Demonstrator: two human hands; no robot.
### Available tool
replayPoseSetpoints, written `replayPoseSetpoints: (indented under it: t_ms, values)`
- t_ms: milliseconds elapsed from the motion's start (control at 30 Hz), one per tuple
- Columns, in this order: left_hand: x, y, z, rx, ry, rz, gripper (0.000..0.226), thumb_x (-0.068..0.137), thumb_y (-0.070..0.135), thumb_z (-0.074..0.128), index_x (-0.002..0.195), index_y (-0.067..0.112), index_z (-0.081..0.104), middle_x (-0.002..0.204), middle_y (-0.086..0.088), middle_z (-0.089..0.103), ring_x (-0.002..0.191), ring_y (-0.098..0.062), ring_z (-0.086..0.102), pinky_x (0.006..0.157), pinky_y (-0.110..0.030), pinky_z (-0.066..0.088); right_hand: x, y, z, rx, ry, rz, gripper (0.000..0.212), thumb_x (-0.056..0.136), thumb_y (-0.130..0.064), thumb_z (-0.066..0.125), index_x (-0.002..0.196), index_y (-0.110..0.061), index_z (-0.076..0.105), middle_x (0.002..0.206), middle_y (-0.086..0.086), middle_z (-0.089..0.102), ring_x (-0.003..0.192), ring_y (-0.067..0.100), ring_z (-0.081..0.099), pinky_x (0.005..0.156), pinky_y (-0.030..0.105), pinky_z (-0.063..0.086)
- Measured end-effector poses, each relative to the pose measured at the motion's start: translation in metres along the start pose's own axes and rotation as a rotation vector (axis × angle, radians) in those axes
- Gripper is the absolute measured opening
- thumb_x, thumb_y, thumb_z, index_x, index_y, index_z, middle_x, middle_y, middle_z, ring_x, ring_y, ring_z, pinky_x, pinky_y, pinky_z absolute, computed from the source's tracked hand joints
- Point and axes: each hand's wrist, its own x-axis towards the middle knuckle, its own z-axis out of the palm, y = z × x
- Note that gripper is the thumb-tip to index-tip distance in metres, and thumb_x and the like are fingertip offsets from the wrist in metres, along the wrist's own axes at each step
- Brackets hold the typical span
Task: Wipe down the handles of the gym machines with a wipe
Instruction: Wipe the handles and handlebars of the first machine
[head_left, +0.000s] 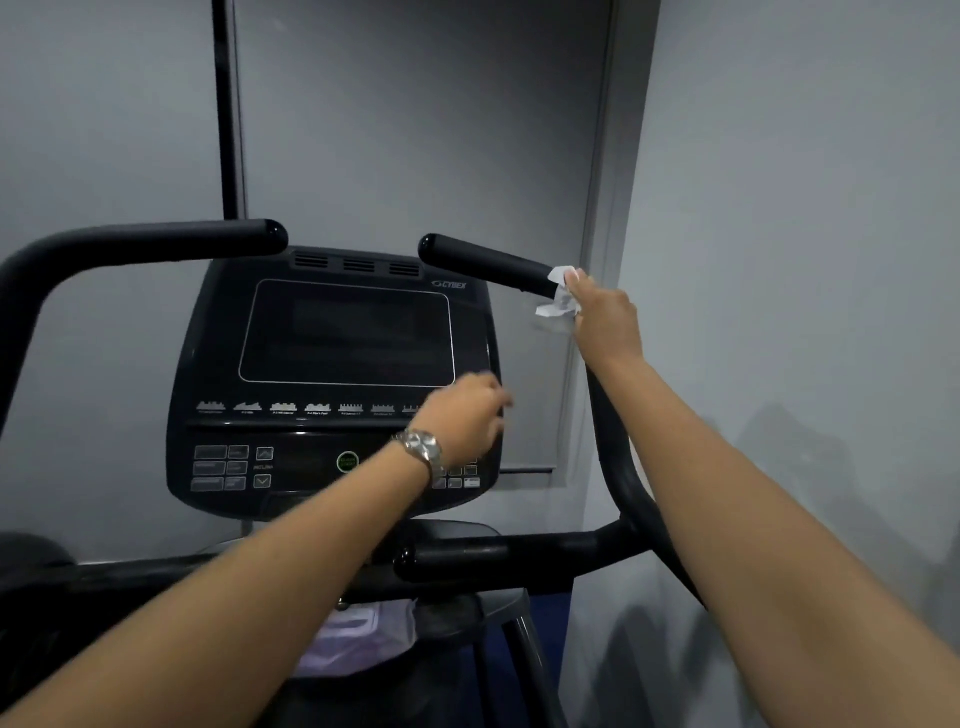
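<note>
White wipe (558, 299), black handle (488, 264), black console (332, 384) with green button (347, 462), silver watch (423, 449), grey wall (779, 208)

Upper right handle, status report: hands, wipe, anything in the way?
Right hand presses wipe on upper right handle. Left hand empty, blurred, before console. Handle otherwise unobstructed.

Open gap between the tips of the left handle (156, 244) and right handle (485, 262), above the console (337, 384): passable. Right handle's outer end taken up by the right hand (605, 317) and wipe (558, 296); its inner length bare. Grey wall (779, 208) stands close beside that hand. Left hand (470, 415) hangs before the console's right edge. Lower grip (467, 561) crosses beneath. Black pole (228, 104) rises behind the left handle.
</note>
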Motion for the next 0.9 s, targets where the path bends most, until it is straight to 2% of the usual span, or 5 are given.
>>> replayPoseSetpoints:
  t_ms: [67, 167, 300, 700, 900]
  values:
    - [0.024, -0.020, -0.031, 0.126, 0.250, -0.013, 0.049, 0.090, 0.021, 0.056, 0.137, 0.014, 0.045, 0.145, -0.012, 0.034, 0.133, -0.026, 0.035, 0.104, -0.040, 0.043, -0.002, 0.006, 0.002, 0.011, -0.009, 0.009, 0.051, 0.093, 0.005, 0.040, 0.140, -0.013, 0.043, 0.130, 0.015, 0.058, 0.103, 0.036, 0.060, 0.084, 0.037, 0.047]
    - [0.054, -0.044, -0.069, 0.324, 0.443, -0.082, 0.066, 0.087, 0.017, 0.057, 0.145, 0.008, 0.027, 0.152, -0.021, 0.018, 0.140, -0.034, 0.021, 0.114, -0.047, 0.028, -0.004, 0.009, 0.005, 0.008, 0.033, 0.041, 0.049, 0.090, 0.006, 0.041, 0.136, -0.010, 0.047, 0.113, 0.018, 0.065, 0.075, 0.029, 0.053, 0.066, 0.034, 0.039]
    - [0.070, -0.065, -0.088, 0.375, 0.395, -0.158, 0.063, 0.089, 0.020, 0.052, 0.144, 0.003, 0.025, 0.147, -0.020, 0.030, 0.136, -0.034, 0.031, 0.114, -0.048, 0.025, 0.000, 0.005, 0.007, -0.005, 0.086, 0.048, 0.040, 0.085, 0.006, 0.040, 0.119, -0.007, 0.055, 0.085, 0.017, 0.063, 0.063, 0.025, 0.040, 0.059, 0.029, 0.029]
    - [0.070, -0.078, -0.076, 0.361, 0.397, -0.097, 0.057, 0.084, 0.009, 0.055, 0.137, 0.001, 0.037, 0.134, -0.015, 0.045, 0.115, -0.032, 0.052, 0.105, -0.040, 0.038, 0.006, 0.002, 0.016, 0.120, 0.164, 0.031, 0.050, 0.084, 0.013, 0.040, 0.127, -0.007, 0.057, 0.107, 0.019, 0.067, 0.076, 0.038, 0.061, 0.071, 0.044, 0.053]
    - [0.070, -0.079, -0.080, 0.296, 0.403, -0.084, 0.054, 0.080, 0.004, 0.053, 0.134, 0.001, 0.042, 0.129, -0.014, 0.048, 0.108, -0.031, 0.054, 0.097, -0.038, 0.042, 0.017, -0.004, 0.018, 0.037, 0.138, 0.054, 0.036, 0.085, 0.002, 0.047, 0.118, -0.007, 0.060, 0.089, 0.017, 0.066, 0.066, 0.030, 0.050, 0.060, 0.033, 0.037]
